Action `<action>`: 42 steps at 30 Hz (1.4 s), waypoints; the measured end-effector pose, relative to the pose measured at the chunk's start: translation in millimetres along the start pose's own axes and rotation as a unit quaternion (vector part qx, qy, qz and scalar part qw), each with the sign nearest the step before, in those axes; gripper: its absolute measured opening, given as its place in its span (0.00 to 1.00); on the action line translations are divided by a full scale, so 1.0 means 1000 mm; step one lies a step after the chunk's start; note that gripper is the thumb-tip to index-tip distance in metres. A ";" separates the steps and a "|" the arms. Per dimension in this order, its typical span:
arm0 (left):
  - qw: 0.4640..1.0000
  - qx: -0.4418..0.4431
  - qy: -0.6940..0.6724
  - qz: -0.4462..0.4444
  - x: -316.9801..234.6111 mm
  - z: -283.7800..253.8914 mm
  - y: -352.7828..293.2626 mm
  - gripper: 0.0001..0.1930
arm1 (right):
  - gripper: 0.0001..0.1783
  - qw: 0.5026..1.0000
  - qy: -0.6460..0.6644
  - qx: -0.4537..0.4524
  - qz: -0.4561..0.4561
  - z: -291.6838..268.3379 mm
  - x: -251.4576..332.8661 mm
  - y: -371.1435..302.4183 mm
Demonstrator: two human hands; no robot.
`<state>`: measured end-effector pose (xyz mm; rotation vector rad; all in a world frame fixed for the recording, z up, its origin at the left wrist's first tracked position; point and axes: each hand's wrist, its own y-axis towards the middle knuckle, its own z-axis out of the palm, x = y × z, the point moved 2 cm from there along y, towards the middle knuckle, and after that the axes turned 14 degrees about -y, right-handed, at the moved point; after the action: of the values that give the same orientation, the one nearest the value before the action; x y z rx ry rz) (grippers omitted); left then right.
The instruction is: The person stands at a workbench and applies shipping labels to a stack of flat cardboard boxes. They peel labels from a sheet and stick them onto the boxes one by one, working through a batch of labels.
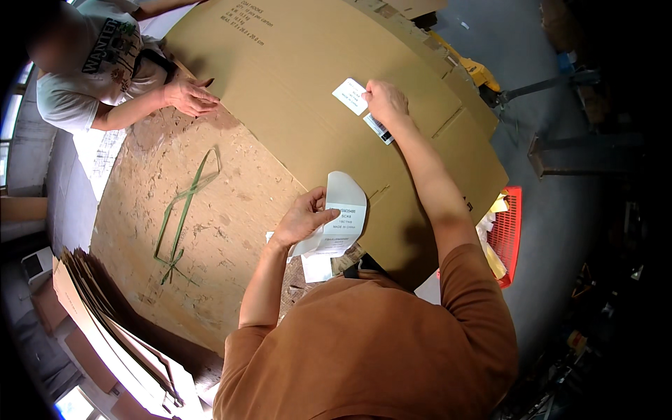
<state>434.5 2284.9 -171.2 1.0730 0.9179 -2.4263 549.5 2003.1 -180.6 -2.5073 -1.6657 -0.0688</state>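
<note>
My left hand (305,218) pinches a strip of white printed labels (343,222), its upper end curling up over the near edge of a large flat brown carton (294,91). My right hand (386,102) is closed in a fist against the carton's upper face. Beside its thumb a white label (350,96) lies on the cardboard, touching or nearly touching the fist. Just below the fist sits a second label with a dark barcode (379,129), partly covered by my wrist. Whether the fist holds anything is hidden.
Across the table a co-worker's hand (192,96) reaches to the carton's left edge. A green strap (185,217) lies on the worn wooden tabletop (245,280). Folded cardboard (105,322) stands at lower left. A red basket (512,234) and a yellow pallet-truck part (479,73) are at right.
</note>
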 end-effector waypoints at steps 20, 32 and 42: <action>0.977 -0.111 -0.143 0.112 -0.013 0.028 -0.066 0.15 | 0.31 0.825 0.518 0.190 -0.125 -0.040 0.027 -0.194; 0.951 -0.107 0.103 0.271 0.006 0.052 -0.128 0.29 | 0.20 0.793 0.593 0.119 -0.080 -0.085 0.006 -0.337; 0.761 0.009 0.457 0.460 0.050 0.161 -0.166 0.25 | 0.18 0.797 0.546 0.217 -0.138 -0.104 -0.058 -0.410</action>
<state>227.8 2296.9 -56.3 2.1224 0.3603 -1.0340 153.3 2092.8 -50.3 -1.3348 -1.2513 -0.8612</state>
